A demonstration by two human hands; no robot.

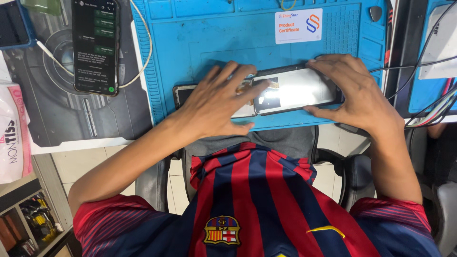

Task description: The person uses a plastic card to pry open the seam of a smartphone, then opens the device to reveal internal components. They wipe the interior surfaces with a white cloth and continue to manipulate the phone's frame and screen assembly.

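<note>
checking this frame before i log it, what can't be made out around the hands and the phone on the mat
- Head view: the left hand covers the left half of the dark phone, so the joint there is hidden.
- Head view: glare washes out the phone's glass face.
- Head view: the right hand hides the phone's right end.
- Head view: the blue mat is cut off by the top edge.

A black smartphone (95, 45) w/ a lit chat screen lay on a grey printed desk mat (62, 109), left of the blue silicone work mat (190, 33). A white cable (143, 52) curved just beside the phone. A white card w/ a logo (298, 25) sat on the blue mat's upper part. A pink-and-white tissue pack (14, 138) lay at far left; wires (428, 112) at right.
</note>
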